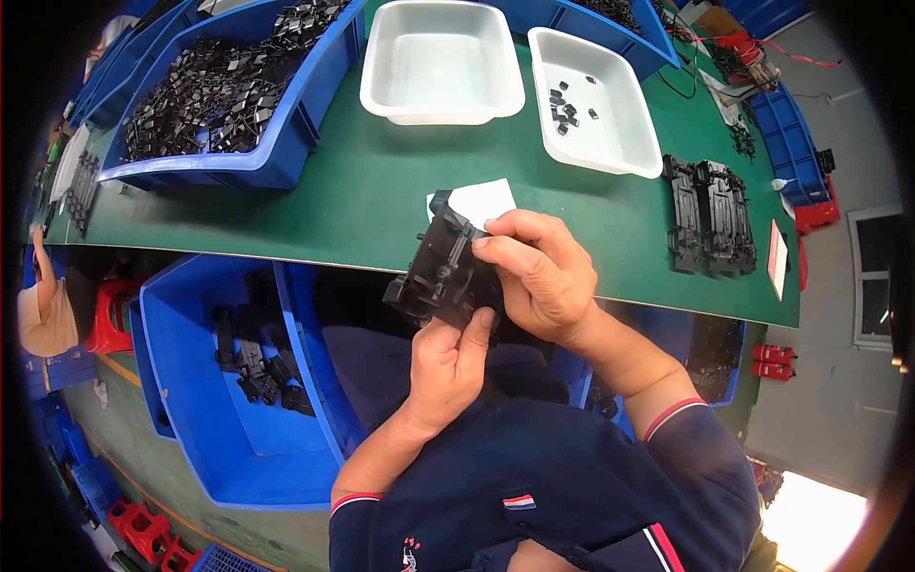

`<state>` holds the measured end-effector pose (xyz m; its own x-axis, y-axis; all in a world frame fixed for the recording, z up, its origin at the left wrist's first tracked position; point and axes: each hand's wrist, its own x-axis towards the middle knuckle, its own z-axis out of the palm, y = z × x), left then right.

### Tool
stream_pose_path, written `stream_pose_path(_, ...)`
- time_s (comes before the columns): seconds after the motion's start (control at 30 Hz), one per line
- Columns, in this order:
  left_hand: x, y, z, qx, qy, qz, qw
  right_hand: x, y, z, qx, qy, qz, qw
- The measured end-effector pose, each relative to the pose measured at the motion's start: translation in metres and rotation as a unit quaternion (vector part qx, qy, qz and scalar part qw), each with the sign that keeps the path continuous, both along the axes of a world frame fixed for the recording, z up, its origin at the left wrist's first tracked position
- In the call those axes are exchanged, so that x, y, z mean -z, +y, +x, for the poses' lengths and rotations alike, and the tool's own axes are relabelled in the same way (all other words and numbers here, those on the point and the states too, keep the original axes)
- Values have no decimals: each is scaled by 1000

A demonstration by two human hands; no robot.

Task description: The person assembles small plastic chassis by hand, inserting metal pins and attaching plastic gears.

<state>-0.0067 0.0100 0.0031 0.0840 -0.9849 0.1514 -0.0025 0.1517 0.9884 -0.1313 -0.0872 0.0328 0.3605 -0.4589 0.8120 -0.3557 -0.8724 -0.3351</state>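
Note:
A black moulded plastic chassis-like part (441,270) is held tilted above the near edge of the green table. My left hand (448,367) grips its lower end, thumb on top and fingers beneath. At its upper right side, my right hand (543,272) is closed, with thumb and index finger pinched together against the part. Whether a small piece sits between those fingertips cannot be seen. Behind the part, a white sheet of paper (484,201) lies on the table.
A blue bin (303,105) of small black pieces stands far left. Beside it are an empty-looking white tub (443,103) and another white tub (620,124) with several black pieces. Similar black parts (710,214) lie at right. A blue crate (257,458) sits below left. Another person (48,305) is far left.

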Motion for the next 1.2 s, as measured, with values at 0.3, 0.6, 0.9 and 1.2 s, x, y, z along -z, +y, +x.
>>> stream_pose_path(0.3, -1, -6, 7, 20, 198, 103, 975, -12, -9, 4, -27, -9, 102, 994)
stream_pose_path(0.6, 12, -25, 36, 28, 395, 112, 911, -44, -122, 3, 93, 148, 129, 976)
stream_pose_path(0.9, 9, -22, 47, -10, 400, 107, 910, -46, -163, 20, 100, 369, 162, 910)
stream_pose_path(1.2, 17, -22, 43, -16, 385, 111, 916, -68, -179, 13, 99, 275, 108, 950)
